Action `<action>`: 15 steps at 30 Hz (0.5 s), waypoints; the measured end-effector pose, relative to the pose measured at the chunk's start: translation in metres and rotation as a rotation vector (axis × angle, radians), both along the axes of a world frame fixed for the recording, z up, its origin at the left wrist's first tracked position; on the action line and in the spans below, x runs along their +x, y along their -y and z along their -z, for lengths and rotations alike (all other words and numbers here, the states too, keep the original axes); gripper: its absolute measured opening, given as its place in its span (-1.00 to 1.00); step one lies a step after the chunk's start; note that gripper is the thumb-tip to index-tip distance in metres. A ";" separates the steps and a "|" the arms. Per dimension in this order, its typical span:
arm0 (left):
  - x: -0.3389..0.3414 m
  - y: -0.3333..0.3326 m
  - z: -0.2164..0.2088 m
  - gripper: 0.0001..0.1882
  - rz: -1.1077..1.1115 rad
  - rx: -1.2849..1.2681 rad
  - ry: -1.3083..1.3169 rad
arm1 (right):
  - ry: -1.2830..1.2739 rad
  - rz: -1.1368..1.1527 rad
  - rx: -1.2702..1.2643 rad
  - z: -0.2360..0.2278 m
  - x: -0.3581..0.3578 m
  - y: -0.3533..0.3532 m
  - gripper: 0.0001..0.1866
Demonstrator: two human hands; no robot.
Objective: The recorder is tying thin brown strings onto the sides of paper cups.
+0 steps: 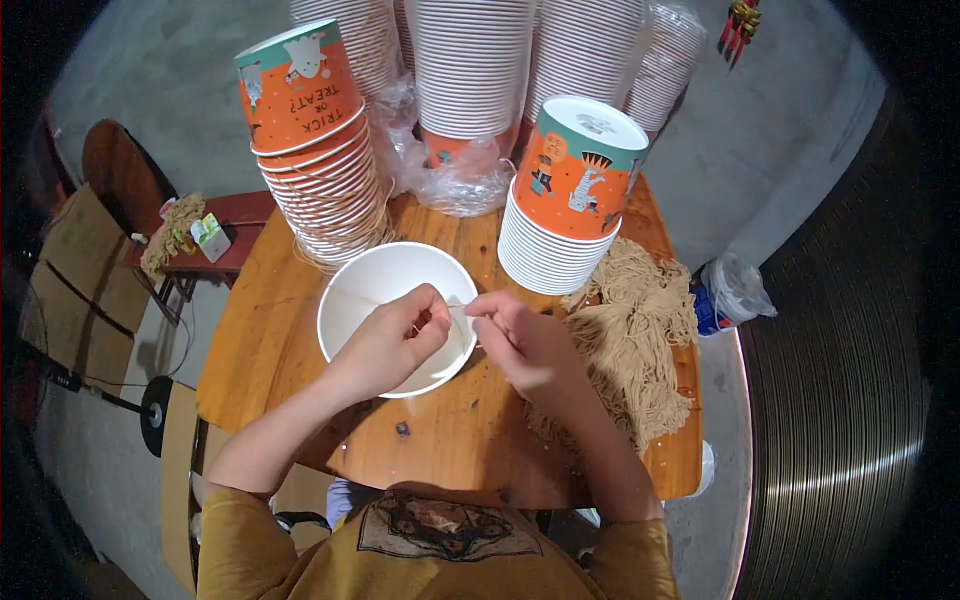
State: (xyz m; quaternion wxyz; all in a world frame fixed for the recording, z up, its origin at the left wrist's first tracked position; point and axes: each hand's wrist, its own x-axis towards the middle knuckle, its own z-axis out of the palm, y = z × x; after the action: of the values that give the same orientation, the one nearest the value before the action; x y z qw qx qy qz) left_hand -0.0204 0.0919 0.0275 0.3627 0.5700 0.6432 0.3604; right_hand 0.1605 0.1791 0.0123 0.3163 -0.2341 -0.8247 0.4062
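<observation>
Wooden table (pixel 440 450), white paper cup (pixel 372 285) beneath both hands' fingers (pixel 432 318), pinched shut on thin string (pixel 460 312).

A single head-worn fisheye view looks steeply down from close above onto the round wooden counter (pixel 300 340), its edges bending toward the dark rim.
</observation>
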 end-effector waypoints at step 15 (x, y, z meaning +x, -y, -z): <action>-0.001 -0.014 0.002 -0.65 -0.052 -0.238 0.831 | 0.106 -0.099 -0.464 0.011 -0.018 -0.013 -0.84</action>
State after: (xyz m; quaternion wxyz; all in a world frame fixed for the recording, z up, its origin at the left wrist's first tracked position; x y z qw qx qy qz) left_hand -0.0210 0.1062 0.0252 0.6448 0.3140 0.4937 0.4917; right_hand 0.1424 0.1918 0.0015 0.1902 -0.2807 -0.7352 0.5869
